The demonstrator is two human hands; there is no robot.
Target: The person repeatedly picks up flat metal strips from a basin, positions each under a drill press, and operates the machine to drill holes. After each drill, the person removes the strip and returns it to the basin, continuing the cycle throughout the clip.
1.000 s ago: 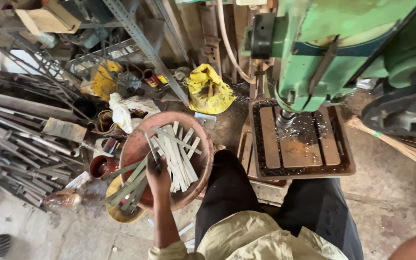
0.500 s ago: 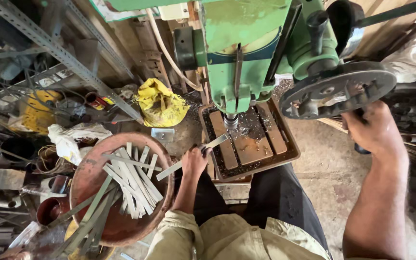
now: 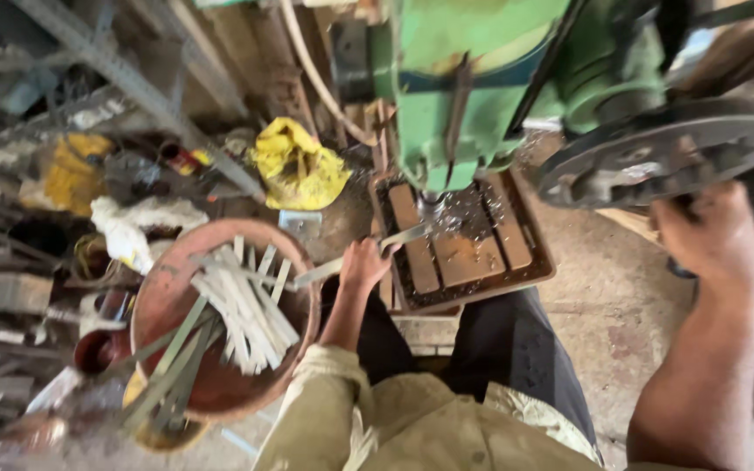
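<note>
Cluttered workshop ground surrounds the person, with metal bars and angle iron heaped at the left and a yellow rag (image 3: 297, 166) lying behind. At the middle stands a green drill press (image 3: 473, 87) over a rusty slotted table (image 3: 482, 253) strewn with shavings. The left hand (image 3: 364, 262) has its fingers closed around a flat metal strip (image 3: 368, 249), whose far end lies on the table right under the drill bit (image 3: 430, 208). The right hand (image 3: 713, 235) is up against the large feed wheel (image 3: 656, 161); motion blur hides whether its fingers grip it. Beside the left arm sits a round reddish basin (image 3: 163, 301) holding a loose pile of similar pale strips (image 3: 242, 310). Judging from this, one strip is placed for drilling, while the many strips in the basin appear to remain, though drilled and undrilled ones cannot be told apart.
</note>
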